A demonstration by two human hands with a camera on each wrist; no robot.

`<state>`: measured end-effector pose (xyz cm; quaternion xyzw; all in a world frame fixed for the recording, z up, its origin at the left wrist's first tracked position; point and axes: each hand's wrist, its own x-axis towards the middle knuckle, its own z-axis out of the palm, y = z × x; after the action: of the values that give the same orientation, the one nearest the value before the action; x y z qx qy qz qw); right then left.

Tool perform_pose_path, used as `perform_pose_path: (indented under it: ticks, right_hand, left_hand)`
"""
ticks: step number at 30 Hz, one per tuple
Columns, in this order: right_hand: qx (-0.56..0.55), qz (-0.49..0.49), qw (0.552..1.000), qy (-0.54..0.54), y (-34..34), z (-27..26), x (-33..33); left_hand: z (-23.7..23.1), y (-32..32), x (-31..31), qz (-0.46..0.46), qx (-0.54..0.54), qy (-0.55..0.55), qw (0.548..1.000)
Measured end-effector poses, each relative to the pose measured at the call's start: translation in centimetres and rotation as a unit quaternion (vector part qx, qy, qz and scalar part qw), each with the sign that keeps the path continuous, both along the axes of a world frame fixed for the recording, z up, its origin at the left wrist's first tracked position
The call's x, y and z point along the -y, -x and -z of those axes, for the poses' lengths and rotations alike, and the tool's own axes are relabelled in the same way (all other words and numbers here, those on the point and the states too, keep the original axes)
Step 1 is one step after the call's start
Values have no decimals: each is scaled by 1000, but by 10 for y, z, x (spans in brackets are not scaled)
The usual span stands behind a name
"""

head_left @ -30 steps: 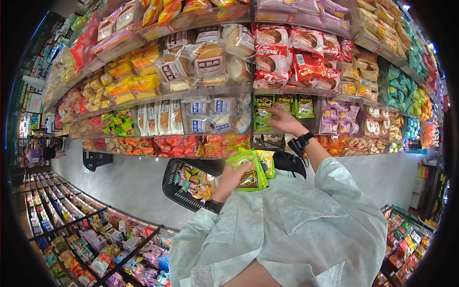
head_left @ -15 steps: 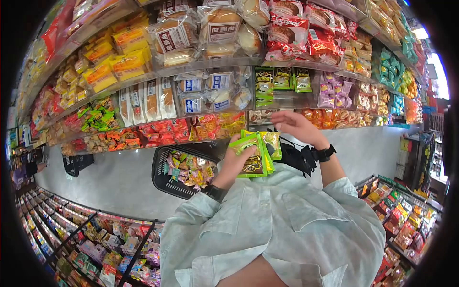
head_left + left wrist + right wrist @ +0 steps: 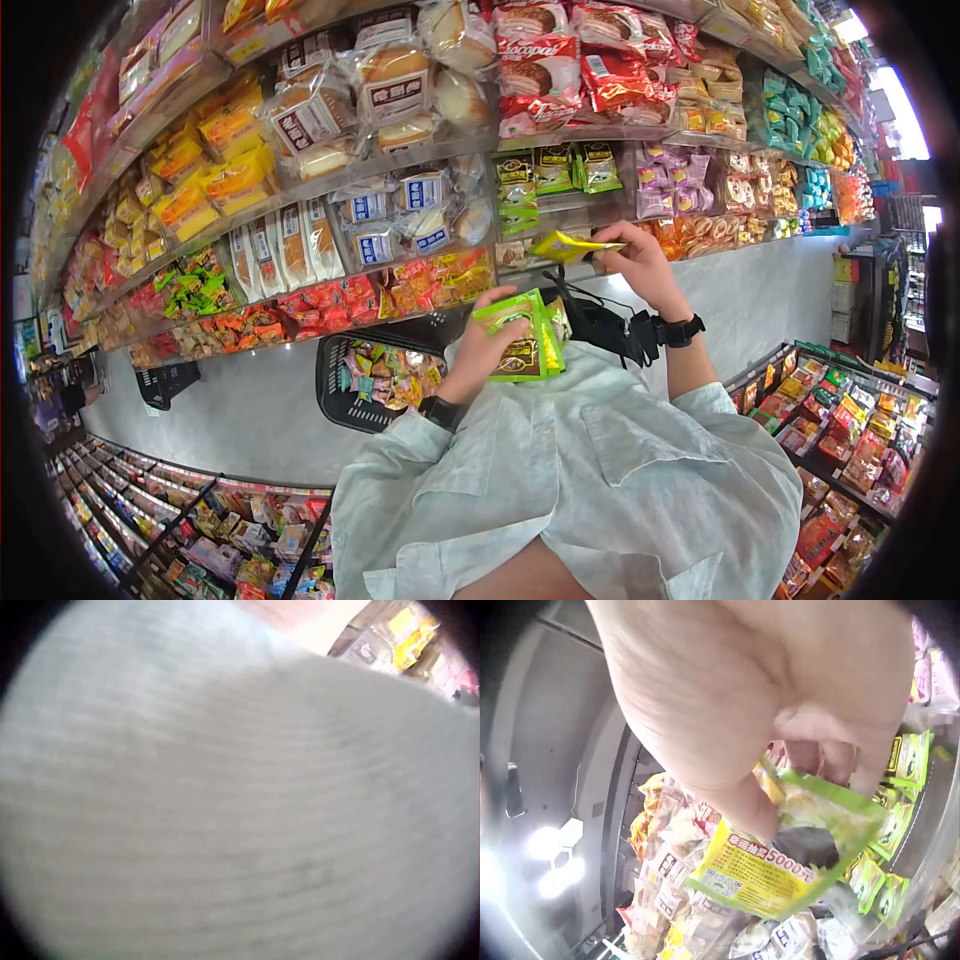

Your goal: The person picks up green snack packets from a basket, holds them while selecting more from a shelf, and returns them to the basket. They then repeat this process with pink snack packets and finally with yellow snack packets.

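My left hand (image 3: 478,350) grips several green snack packets (image 3: 526,352) with dark brown labels, held in front of the shirt. Away to the right, my right hand (image 3: 648,272) pinches one yellow-and-green packet (image 3: 568,246) between thumb and fingers, just below the shelf bin. The right wrist view shows that packet's printed yellow back (image 3: 757,881) and clear window, with the thumb over it. Matching green packets (image 3: 555,170) stand in the bin above. Sleeve cloth (image 3: 225,810) fills most of the left wrist view, hiding the left hand there.
Tiered shelf bins of wrapped breads (image 3: 392,90), red chocolate-pie packs (image 3: 540,75) and small candies (image 3: 435,283) curve ahead. A black basket (image 3: 328,385) with assorted snacks stands on the grey floor. Behind me are racks (image 3: 845,425) of packets; a black bag (image 3: 605,325) hangs in front.
My right hand drew back from the green packets' bin to near my left hand. It now holds a yellow-and-green packet away from the stack. The left hand kept its grip.
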<state>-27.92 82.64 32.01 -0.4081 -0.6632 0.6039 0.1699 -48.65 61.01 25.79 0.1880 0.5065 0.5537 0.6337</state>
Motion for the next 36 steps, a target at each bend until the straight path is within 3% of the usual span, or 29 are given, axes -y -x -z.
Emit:
perform_pose_path:
  ticks: [2, 3, 6, 7, 10, 11, 14, 15, 22, 26, 27, 30, 31, 36]
  right_hand:
    - [-9, -15, 987, -157, -12, 2, -17]
    - [56, -13, 962, -268, -19, 5, -25]
    - [122, 14, 915, -384, -35, 12, -51]
    - [99, 25, 907, -410, -41, 21, -61]
    - [56, 45, 958, -278, -53, 44, -94]
    - [39, 54, 981, -180, -56, 50, -103]
    - [56, 23, 982, -181, -54, 58, -129]
    - [110, 0, 978, -177, -53, 60, -138]
    - [74, -112, 944, -302, -41, 97, -205]
    - [148, -60, 932, -326, -30, 137, -229]
    - [186, -83, 944, -258, -27, 124, -229]
    - [178, -54, 940, -285, -27, 108, -204]
    - [107, -54, 927, -356, -29, 108, -197]
    - [61, -131, 960, -238, -38, 80, -173]
  left_hand:
    - [-7, -3, -9, -10, -6, 12, 1000]
    - [-6, -6, -14, -16, -16, 9, 1000]
    - [-3, -20, -29, -40, -40, 24, 998]
    - [-3, -24, -33, -50, -50, 26, 997]
    - [-11, -39, -47, -81, -81, 54, 992]
    - [-12, -45, -51, -96, -87, 63, 990]
    - [-11, -65, -63, -133, -96, 78, 983]
    - [-9, -72, -67, -142, -103, 78, 981]
    - [-18, -111, -82, -199, -108, 118, 967]
    - [-16, -124, -84, -230, -121, 114, 959]
    - [-17, -125, -85, -234, -122, 117, 957]
    - [-24, -125, -90, -240, -109, 128, 956]
    - [-26, -124, -92, -241, -101, 132, 956]
    - [-15, -111, -94, -212, -125, 103, 964]
